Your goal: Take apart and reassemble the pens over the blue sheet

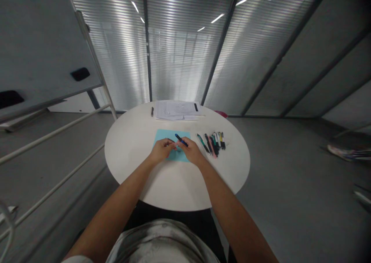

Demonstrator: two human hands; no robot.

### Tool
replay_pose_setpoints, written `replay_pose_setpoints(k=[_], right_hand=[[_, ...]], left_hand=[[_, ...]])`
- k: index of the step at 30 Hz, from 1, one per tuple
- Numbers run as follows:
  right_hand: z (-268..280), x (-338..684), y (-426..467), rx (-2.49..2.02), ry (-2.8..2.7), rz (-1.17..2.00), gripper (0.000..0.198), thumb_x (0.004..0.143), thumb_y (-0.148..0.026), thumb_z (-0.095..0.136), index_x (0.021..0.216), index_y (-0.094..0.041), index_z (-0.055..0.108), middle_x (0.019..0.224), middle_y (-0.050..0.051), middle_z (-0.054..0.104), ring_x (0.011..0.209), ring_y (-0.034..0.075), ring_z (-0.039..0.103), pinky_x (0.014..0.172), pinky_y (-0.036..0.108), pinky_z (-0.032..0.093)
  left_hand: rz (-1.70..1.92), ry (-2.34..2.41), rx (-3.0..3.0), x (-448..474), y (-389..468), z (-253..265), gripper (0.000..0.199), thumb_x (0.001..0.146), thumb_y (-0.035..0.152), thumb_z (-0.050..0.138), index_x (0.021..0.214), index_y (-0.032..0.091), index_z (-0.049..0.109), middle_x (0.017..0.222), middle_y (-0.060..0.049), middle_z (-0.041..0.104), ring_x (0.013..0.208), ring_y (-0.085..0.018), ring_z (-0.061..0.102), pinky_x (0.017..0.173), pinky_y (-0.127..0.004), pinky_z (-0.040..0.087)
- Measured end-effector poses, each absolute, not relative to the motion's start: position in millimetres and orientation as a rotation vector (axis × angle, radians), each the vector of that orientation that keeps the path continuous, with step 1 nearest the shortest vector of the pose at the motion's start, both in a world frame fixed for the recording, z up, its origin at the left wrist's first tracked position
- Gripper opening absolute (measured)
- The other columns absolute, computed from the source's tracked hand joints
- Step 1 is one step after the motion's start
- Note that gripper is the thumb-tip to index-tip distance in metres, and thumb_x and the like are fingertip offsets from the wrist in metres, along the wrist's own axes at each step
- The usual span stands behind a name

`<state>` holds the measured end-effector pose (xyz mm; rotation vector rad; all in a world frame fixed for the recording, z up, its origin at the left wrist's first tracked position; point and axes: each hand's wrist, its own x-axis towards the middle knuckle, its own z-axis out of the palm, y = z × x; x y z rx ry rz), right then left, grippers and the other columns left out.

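Note:
Over a light-blue sheet (172, 133) on the round white table, both my hands meet with their fingertips close together. My right hand (190, 150) is closed around a blue pen (180, 139), which tilts up and to the left. My left hand (161, 151) is closed too, its fingers pinching a thin dark piece (171, 140) whose kind I cannot make out. Just right of the sheet lies a group of pens and markers (211, 144), in green, black, pink, white and yellow.
At the table's far side is a stack of printed papers (176, 110), with a dark pen (152, 111) to its left. A whiteboard on a white frame (95, 58) stands to the left. Glass panels with blinds (176, 50) rise behind the table (127, 139).

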<state>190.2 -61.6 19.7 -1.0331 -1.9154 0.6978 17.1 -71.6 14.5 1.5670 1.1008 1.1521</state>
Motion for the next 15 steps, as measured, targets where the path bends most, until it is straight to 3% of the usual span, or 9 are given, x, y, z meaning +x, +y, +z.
replay_pose_setpoints(k=[7, 11, 15], right_hand=[[19.1, 190.1, -62.7, -0.98, -2.001, 0.7, 0.03, 0.09, -0.041, 0.044, 0.089, -0.018, 0.065, 0.084, 0.003, 0.061, 0.082, 0.016, 0.055, 0.077, 0.028, 0.042], [20.3, 190.9, -62.7, -0.984, -2.009, 0.691, 0.029, 0.09, -0.04, 0.046, 0.087, -0.019, 0.065, 0.083, 0.003, 0.061, 0.081, 0.016, 0.054, 0.077, 0.028, 0.042], [21.9, 190.6, -64.8, -1.002, -2.042, 0.702, 0.028, 0.089, -0.04, 0.048, 0.085, -0.019, 0.065, 0.08, 0.002, 0.06, 0.079, 0.016, 0.053, 0.076, 0.027, 0.041]], left_hand=[[1.237, 1.021, 1.51, 18.6, -72.9, 17.1, 0.032, 0.076, 0.043, 0.064, 0.09, 0.015, 0.061, 0.07, -0.002, 0.065, 0.036, -0.005, 0.043, 0.035, -0.019, 0.032], [1.207, 0.996, 1.445, 18.2, -73.4, 19.6, 0.028, 0.077, 0.042, 0.063, 0.081, 0.015, 0.062, 0.064, 0.0, 0.061, 0.037, -0.004, 0.04, 0.035, -0.019, 0.029], [1.149, 0.947, 1.376, 16.1, -74.9, 22.5, 0.027, 0.075, 0.041, 0.064, 0.069, 0.015, 0.059, 0.047, 0.005, 0.045, 0.037, -0.004, 0.035, 0.037, -0.018, 0.023]])
